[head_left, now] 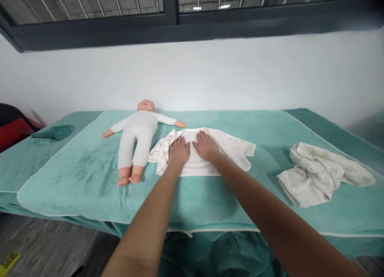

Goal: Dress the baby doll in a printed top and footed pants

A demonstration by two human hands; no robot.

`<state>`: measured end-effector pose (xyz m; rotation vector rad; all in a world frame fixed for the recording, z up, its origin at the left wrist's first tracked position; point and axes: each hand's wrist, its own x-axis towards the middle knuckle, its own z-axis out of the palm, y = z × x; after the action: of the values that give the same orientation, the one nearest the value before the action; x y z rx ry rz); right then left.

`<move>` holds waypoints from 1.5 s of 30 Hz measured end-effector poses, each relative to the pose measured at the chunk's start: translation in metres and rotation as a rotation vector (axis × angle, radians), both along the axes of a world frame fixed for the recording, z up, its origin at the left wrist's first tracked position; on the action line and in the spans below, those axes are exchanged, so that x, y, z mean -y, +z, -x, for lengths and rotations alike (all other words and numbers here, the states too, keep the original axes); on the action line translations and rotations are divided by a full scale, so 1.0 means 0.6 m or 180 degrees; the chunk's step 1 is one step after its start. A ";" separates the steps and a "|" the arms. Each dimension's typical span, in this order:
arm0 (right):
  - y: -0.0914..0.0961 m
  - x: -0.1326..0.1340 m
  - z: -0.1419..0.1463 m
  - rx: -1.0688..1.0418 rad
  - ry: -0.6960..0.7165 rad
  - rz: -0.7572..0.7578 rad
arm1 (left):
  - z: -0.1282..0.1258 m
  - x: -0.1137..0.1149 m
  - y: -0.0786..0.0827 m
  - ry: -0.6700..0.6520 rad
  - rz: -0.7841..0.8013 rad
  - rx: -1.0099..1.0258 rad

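Both my hands lie flat, palms down, side by side on a white baby garment spread on a teal towel. My left hand rests on the garment's left half with its fingers stretched out. My right hand presses the middle, fingers also flat. A baby doll in a white bodysuit lies on its back just left of the garment, arms spread, one arm near the garment's top edge.
A crumpled white patterned cloth lies on the towel at the right. A dark green folded cloth sits at the far left. The table stands against a white wall under a dark window frame. A red and black object shows at the left edge.
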<state>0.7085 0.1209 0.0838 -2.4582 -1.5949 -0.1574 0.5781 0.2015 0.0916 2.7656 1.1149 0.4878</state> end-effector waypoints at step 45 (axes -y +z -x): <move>0.078 0.263 0.071 -0.0246 0.0816 0.0327 | 0.255 0.133 0.002 -0.0346 -0.0528 0.0329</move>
<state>0.6661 -0.0371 0.1307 -2.2722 -1.9065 0.0600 0.4251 0.1216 0.0930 2.8830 0.9355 0.7313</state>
